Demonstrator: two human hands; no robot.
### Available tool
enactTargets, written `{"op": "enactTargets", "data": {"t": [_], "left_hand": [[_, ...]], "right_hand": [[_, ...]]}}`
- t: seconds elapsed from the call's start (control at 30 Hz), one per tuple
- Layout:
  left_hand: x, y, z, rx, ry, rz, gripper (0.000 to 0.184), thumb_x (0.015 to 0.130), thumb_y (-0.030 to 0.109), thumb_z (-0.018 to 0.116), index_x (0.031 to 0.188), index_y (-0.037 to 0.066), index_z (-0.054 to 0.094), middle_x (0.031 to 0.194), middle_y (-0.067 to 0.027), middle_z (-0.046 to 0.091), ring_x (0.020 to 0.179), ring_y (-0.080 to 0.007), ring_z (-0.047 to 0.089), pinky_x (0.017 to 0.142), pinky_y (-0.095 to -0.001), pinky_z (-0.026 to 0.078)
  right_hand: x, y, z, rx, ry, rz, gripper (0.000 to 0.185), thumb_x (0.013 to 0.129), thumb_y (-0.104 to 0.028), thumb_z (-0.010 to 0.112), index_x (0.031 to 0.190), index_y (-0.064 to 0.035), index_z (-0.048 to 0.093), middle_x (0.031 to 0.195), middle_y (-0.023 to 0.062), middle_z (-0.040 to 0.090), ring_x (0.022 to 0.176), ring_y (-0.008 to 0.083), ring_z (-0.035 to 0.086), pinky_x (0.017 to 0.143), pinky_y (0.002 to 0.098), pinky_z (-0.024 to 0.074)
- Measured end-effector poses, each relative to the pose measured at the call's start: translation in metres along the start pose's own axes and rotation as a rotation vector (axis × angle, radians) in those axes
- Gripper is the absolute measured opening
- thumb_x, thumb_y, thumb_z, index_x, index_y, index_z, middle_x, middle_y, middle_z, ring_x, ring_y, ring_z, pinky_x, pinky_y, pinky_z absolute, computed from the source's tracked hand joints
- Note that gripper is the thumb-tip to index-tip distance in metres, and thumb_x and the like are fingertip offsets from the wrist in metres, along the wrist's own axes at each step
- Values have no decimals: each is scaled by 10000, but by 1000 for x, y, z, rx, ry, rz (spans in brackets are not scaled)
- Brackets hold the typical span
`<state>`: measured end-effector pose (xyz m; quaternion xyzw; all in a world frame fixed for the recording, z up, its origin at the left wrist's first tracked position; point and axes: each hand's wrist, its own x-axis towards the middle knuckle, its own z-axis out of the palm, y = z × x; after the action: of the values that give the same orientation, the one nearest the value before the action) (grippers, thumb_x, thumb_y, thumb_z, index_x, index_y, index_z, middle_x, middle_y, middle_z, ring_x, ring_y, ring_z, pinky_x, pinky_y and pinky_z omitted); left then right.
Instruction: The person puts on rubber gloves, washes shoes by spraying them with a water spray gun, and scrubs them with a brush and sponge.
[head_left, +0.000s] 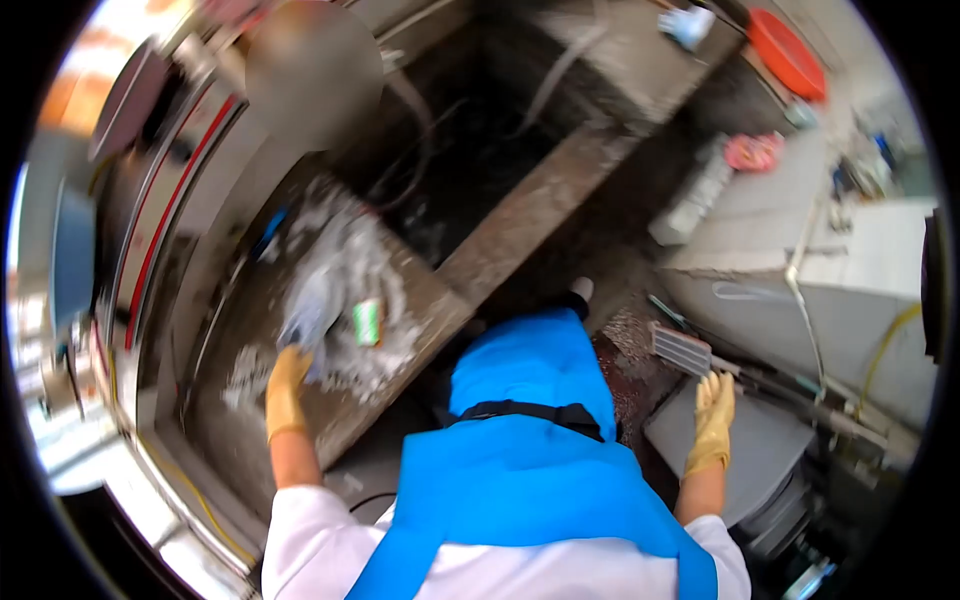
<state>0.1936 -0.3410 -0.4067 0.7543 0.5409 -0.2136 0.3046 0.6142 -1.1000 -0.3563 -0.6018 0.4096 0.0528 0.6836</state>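
Touching the bag [312, 300], left hand [286, 392], grip unclear; right hand [713, 420] loosely open, well right of it; packet [368, 323] beside it, hose [428, 145] beyond.

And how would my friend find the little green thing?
Start at the grey concrete ledge on the left. Near the gloved left hand, white clumps and a clear plastic bag lie on it. Just right of the bag is the small rectangular packet, the only green thing among them.
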Motion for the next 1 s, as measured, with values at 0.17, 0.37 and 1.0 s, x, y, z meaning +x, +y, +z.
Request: {"op": "enactTargets", "data": {"t": [0.17,0.37,1.0], "left_hand": [[20,-5,-44,29,230,-112,334,871,223,685,1073,-44,668,885,-165,698,792,-320,670,605,-477,529],[-13,167,-101,484,180,97,285,778,156,744,1037,47,703,864,-145,701,778,-259,693,647,-420,567],[56,900,-58,-439,105,420,261,777,243,700,829,-13,719,714,-1,606,677,-122,565,646,-289,458]], "right_hand": [[39,-22,37,-12,-94,50,646,1037,-388,598,1523,-6,409,1514,249,489,1380,358,513,1156,419,427],[114,-102,129,55,-387,29,490,1063,-293,563,1451,-4,487,1441,224,572,1315,335,578,1124,410,462],[505,-517,454,-410,-366,-792,706,953,-345,742,1520,-48,443,1544,164,481,1423,260,478,1124,382,430]]}}
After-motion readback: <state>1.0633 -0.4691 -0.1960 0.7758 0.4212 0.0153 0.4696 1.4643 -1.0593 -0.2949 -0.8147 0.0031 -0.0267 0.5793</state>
